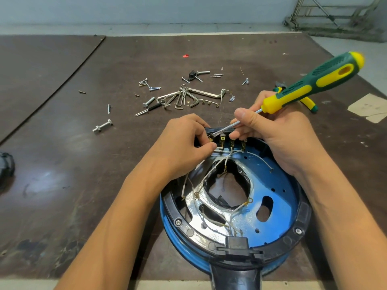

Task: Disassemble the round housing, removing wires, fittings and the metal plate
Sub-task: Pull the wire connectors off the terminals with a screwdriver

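The round blue housing (pixel 278 193) with a black rim lies open side up near the table's front edge. Inside it sits a shiny metal plate (pixel 201 200) with several white wires (pixel 211 174) running over it. At the housing's far edge is a black terminal block (pixel 225 141) with brass tabs. My left hand (pixel 186 141) pinches the block's left end. My right hand (pixel 278 132) grips the shaft of a green and yellow screwdriver (pixel 314 82), whose tip rests on the block's left terminal.
Loose screws, bolts and hex keys (pixel 178 97) lie scattered behind the housing. A bolt with a nut (pixel 102 126) lies to the left. Green-handled pliers (pixel 307 101) lie behind my right hand. A black part (pixel 6 166) sits at the left edge. A paper scrap (pixel 368 107) lies right.
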The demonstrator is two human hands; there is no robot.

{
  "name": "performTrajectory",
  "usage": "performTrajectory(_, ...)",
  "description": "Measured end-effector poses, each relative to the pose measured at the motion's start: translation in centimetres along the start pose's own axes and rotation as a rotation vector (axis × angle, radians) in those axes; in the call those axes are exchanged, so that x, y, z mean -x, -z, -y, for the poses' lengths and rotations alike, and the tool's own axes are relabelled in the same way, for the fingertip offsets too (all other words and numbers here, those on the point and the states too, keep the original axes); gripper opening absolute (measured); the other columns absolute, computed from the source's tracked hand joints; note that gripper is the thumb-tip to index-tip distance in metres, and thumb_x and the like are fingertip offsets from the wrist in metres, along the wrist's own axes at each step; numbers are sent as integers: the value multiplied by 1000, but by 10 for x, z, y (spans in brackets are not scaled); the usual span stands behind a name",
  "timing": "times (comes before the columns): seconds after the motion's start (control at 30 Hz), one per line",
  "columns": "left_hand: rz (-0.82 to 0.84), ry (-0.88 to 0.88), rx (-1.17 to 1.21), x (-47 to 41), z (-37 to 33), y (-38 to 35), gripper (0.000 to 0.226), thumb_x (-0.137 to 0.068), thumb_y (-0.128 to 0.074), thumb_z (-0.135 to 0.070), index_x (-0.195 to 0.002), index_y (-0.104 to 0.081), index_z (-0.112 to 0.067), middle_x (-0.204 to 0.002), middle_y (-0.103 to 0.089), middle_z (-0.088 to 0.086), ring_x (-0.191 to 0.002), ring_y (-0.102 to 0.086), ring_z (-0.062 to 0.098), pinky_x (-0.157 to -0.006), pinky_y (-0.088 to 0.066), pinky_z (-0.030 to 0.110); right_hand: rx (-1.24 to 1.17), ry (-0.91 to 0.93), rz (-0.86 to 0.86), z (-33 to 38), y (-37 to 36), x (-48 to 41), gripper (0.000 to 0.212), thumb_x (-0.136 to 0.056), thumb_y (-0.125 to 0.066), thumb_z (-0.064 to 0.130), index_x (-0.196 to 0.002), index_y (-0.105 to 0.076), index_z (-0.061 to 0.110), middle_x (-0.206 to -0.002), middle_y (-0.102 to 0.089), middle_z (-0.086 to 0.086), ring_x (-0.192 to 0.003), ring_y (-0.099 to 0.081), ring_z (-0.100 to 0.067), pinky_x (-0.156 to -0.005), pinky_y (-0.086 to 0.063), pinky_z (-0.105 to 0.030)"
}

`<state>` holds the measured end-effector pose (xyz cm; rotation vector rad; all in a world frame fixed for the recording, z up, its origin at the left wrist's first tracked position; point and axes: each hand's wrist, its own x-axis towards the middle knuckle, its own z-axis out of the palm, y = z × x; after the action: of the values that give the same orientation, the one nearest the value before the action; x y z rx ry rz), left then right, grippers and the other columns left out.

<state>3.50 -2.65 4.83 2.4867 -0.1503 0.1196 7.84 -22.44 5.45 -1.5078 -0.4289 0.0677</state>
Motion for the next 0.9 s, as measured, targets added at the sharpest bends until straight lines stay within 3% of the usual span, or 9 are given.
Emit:
performTrajectory(0.23,11,-1,15,0,1,1,22,-88,-75,-28,-70,-74,-17,-114,-62,-11,-100,-53,-7,-86,-40,17,-30,-5,10,0,0,0,22,-82,-78,21,-77,-58,14,-81,-75,-18,-72,-78,-33,-63,-61,-31)
performTrajectory(0.43,0,-5,27,0,3,1,21,-86,-77,-26,-67,-75,-17,-112,-63,-11,-95,-52,-15,-74,-32,-4,-35,-10,22,-1,0,-1,22,-83,-78,21,-79,-59,12,-83,-75,-20,-75,-78,-36,-64,-61,-30)
performTrajectory(0.73,-9,-18,29,-1,5,0,21,-86,-78,-27,-67,-75,-18,-109,-64,-12,-93,-50,-20,-72,-32,-4,-30,-30,9,0,-1,-1,24,-89,-77,14,-74,-59,17,-82,-74,-21,-73,-78,-36,-63,-60,-31)
performTrajectory(0.9,-3,-25,23,-1,4,0,23,-87,-76,-28,-66,-72,-19,-112,-62,-13,-95,-51,-17,-75,-33,-3,-9,-64,-1,2,-1,-1,29,-92,-75,12,-70,-59,21,-77,-75,-14,-68,-77,-30,-62,-60,-32)
